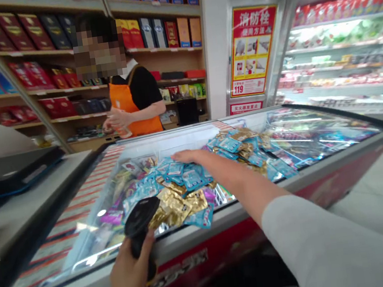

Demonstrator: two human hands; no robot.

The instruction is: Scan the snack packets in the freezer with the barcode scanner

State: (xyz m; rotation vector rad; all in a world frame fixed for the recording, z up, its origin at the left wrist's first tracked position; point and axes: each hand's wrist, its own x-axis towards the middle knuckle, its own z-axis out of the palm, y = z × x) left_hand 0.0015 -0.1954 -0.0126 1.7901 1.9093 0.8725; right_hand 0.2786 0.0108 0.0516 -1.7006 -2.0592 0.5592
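Note:
My left hand [131,261] is wrapped round the handle of a black barcode scanner [142,217], its head tilted up over the near edge of the freezer. A cable hangs from the scanner's grip. My right hand [188,157] reaches across to a heap of blue packets [171,175] on the glass lid and rests on their far side; its fingers are partly hidden, so a grip on a packet cannot be made out. Gold packets [177,206] lie in front of the blue ones. A second pile of blue and gold packets [245,148] lies farther right.
The chest freezer [257,208] has a glass top with goods beneath. Behind it stands a person in an orange apron [122,96], before shelves [172,56] of boxes. A counter [42,195] with a dark device is at left, a lit refrigerated display [337,66] at right.

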